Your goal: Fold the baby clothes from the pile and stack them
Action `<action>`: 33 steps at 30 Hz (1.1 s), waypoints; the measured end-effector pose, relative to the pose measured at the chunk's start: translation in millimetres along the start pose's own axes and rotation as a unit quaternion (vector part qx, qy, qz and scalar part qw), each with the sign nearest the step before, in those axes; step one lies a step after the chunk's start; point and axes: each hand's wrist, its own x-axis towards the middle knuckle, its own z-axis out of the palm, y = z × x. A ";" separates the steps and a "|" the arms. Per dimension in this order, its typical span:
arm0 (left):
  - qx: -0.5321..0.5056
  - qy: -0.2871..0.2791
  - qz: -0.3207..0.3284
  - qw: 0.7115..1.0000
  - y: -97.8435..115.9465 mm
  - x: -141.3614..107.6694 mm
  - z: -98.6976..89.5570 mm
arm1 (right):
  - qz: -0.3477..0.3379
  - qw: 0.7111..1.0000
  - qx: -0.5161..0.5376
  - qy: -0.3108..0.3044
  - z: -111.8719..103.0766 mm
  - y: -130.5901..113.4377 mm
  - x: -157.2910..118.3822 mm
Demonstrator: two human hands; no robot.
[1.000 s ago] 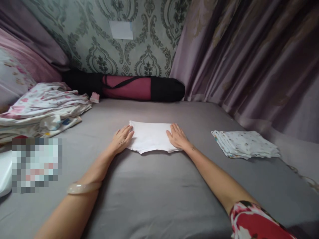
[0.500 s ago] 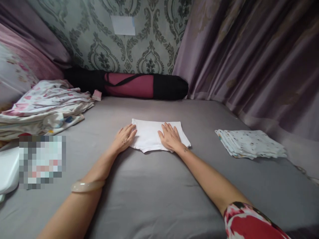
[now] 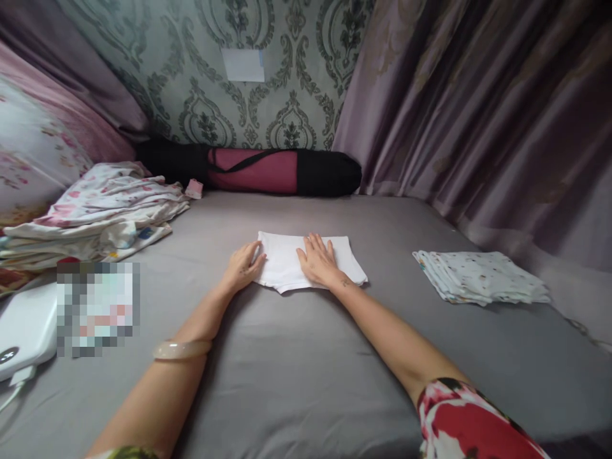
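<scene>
A small white pair of shorts (image 3: 282, 258) lies flat on the grey bed sheet (image 3: 287, 370) in front of me. My left hand (image 3: 243, 266) rests at its left edge, thumb and fingers apart and slightly bent, the fingertips touching the cloth. Flat on the right half of the cloth is my right hand (image 3: 319, 260), its fingers stretched out and a little spread. A pale bangle (image 3: 182, 350) circles my left forearm.
To the right sits a folded stack of spotted cloth (image 3: 482, 277). Rumpled printed fabric (image 3: 115, 197) lies at the left, near a white power bank (image 3: 31, 319) with a cable and a blurred-out item (image 3: 100, 309). A long black and maroon bag (image 3: 253, 171) lies along the wall.
My right hand has slid slightly left across the white shorts. The fingers of my left hand have bent a little more at the edge. The view has shifted slightly left and up.
</scene>
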 end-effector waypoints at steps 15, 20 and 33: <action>-0.063 0.047 -0.025 0.997 -12.7 5.2 8.4 | 0.004 1.000 0.012 0.003 14.9 -19.7 6.4; -0.087 0.064 -0.044 0.993 -2.4 -2.3 0.3 | 0.008 1.000 0.021 0.008 16.1 -48.8 5.8; -0.119 0.082 -0.084 0.986 5.0 4.3 -4.9 | -0.005 1.000 -0.003 0.022 14.7 -76.4 -8.3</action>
